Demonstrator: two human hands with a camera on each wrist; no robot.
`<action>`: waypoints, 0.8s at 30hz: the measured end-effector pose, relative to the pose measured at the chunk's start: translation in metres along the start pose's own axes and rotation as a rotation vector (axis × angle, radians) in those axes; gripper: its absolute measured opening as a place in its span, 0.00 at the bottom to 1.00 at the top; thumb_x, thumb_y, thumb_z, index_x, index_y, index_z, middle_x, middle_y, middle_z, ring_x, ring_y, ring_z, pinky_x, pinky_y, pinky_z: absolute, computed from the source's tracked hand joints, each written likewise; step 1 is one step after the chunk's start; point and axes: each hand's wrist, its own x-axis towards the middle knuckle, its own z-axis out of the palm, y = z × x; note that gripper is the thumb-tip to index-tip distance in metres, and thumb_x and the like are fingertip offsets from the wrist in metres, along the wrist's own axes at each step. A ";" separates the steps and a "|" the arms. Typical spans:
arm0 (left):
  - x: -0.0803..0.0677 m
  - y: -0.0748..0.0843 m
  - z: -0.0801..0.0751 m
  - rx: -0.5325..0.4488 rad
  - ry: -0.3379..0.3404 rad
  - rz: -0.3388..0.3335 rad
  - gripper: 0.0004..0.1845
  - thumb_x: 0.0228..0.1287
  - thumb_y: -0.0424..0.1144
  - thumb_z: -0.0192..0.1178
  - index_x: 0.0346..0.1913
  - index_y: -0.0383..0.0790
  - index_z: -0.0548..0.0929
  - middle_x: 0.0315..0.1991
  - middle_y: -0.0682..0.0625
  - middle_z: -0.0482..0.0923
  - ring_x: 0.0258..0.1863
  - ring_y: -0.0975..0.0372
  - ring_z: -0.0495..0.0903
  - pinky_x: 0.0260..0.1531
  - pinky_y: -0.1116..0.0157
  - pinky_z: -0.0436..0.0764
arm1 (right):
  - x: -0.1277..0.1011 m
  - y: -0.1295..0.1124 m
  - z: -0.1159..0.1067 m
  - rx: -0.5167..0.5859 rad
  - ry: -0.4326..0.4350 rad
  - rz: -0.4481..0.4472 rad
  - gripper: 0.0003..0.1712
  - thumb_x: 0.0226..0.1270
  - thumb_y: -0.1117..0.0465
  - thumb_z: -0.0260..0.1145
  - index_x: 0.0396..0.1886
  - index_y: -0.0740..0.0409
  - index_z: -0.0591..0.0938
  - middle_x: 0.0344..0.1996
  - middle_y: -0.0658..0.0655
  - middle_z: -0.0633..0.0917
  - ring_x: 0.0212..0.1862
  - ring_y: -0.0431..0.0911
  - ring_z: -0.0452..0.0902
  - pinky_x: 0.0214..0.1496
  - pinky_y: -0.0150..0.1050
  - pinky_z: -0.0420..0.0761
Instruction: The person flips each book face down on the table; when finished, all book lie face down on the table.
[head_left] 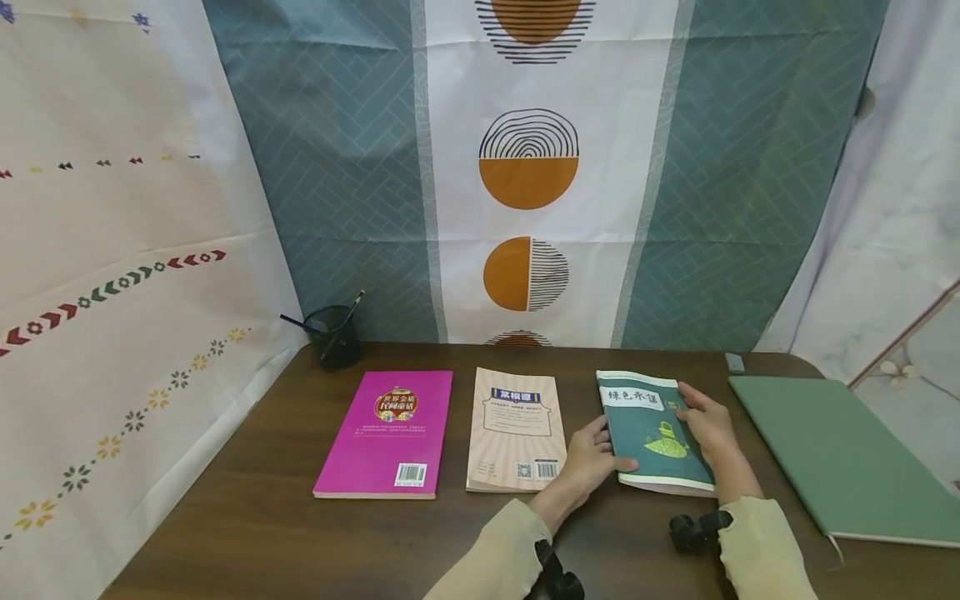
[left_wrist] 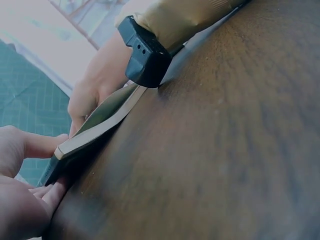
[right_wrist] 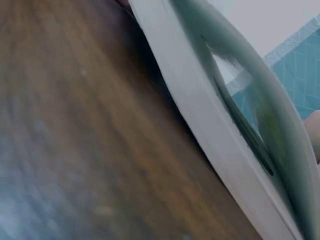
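A green book with a white title band lies between both hands, right of the other paperbacks. My left hand pinches its lower left edge, thumb on the cover; in the left wrist view the fingers reach under it. Along the upper right edge, my right hand grips the book. Its front cover bows up from the page block in the right wrist view, leaving a gap. The near edge of the book runs close over the wooden table.
A beige paperback lies just left of my left hand, with a magenta book farther left. On the right is a large green notebook, a small grey object behind it. A black pen cup stands back left.
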 end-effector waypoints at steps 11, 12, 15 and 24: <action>0.001 0.000 -0.004 -0.133 -0.098 0.034 0.43 0.52 0.19 0.65 0.73 0.42 0.63 0.66 0.41 0.72 0.36 0.58 0.85 0.26 0.63 0.86 | 0.002 0.002 0.000 -0.026 0.002 -0.043 0.38 0.69 0.71 0.49 0.77 0.59 0.51 0.76 0.71 0.52 0.75 0.64 0.49 0.72 0.56 0.60; 0.001 0.000 -0.005 -0.156 -0.113 0.041 0.43 0.53 0.18 0.64 0.73 0.43 0.63 0.67 0.41 0.71 0.36 0.56 0.86 0.24 0.63 0.86 | 0.002 0.001 -0.001 -0.032 0.001 -0.054 0.38 0.69 0.71 0.50 0.77 0.59 0.51 0.76 0.70 0.53 0.76 0.64 0.48 0.72 0.56 0.59; 0.002 0.002 -0.005 -0.203 -0.155 0.067 0.43 0.54 0.17 0.62 0.73 0.47 0.64 0.69 0.42 0.69 0.37 0.53 0.86 0.22 0.63 0.86 | 0.002 0.000 -0.002 -0.054 -0.008 -0.080 0.37 0.71 0.70 0.50 0.77 0.59 0.52 0.76 0.70 0.54 0.76 0.64 0.48 0.72 0.56 0.59; -0.005 0.005 -0.003 -0.202 -0.196 0.173 0.44 0.56 0.18 0.57 0.75 0.50 0.60 0.74 0.43 0.61 0.38 0.43 0.85 0.20 0.70 0.83 | -0.008 -0.015 0.006 -0.173 -0.180 -0.100 0.45 0.73 0.45 0.55 0.79 0.53 0.44 0.77 0.70 0.40 0.76 0.70 0.37 0.73 0.69 0.50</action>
